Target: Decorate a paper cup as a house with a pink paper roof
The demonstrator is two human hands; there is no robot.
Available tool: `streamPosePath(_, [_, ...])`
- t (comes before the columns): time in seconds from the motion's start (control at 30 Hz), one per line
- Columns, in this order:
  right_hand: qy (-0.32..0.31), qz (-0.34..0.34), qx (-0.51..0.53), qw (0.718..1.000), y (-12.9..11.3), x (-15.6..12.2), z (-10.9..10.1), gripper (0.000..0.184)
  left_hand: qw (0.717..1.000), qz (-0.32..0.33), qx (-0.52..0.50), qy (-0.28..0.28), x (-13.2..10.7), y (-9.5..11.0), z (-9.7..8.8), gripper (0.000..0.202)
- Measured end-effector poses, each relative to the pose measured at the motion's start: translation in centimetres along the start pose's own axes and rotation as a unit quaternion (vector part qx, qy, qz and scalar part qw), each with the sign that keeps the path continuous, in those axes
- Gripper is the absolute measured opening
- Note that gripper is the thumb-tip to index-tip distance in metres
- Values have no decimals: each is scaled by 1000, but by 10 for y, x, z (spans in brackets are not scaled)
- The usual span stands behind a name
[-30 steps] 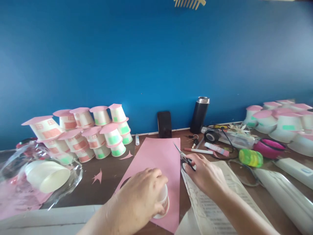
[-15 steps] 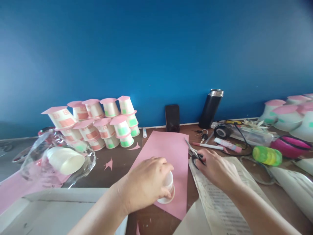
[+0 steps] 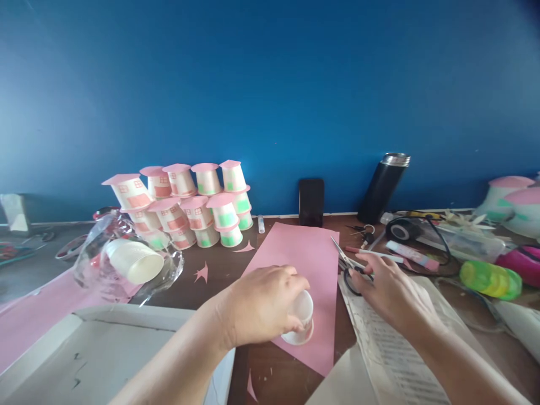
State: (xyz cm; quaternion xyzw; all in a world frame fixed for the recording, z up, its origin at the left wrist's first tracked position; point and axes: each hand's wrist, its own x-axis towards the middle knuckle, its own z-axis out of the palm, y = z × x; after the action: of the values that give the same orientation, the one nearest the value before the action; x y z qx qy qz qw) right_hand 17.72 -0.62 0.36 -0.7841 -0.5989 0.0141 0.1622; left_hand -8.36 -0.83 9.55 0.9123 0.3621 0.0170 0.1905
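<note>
- Left hand [image 3: 270,304]: fingers clamped around white cup [image 3: 305,308], which stands on pink paper [image 3: 291,244].
- Right hand [image 3: 392,288]: thumb and fingers apart at scissors [image 3: 345,257] handles; contact cannot be told.
- Scissors: across paper's right edge, tips toward blue wall [image 3: 274,101].
- Phone [image 3: 311,202]: upright beyond paper.

Two in play, left hand [image 3: 265,306] and right hand [image 3: 394,295]! One sheet [image 3: 291,250], one cup [image 3: 302,308] on it; one phone [image 3: 311,202] behind it. At its right edge, one scissors [image 3: 343,257]; beyond, one flask [image 3: 383,190]. Left of it, three scraps [image 3: 202,273], five roofed cups [image 3: 206,180] across the top row!
</note>
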Motion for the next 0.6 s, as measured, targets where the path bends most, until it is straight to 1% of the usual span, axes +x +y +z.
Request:
streamPosePath(0.4, [2, -14, 15, 1000, -2, -1, -1, 38, 1000, 5, 28, -11, -2, -1, -2, 25])
streamPosePath(0.6, [1, -15, 14, 1000, -2, -1, -2, 36, 999, 3, 34, -18, -2, 2, -4, 21])
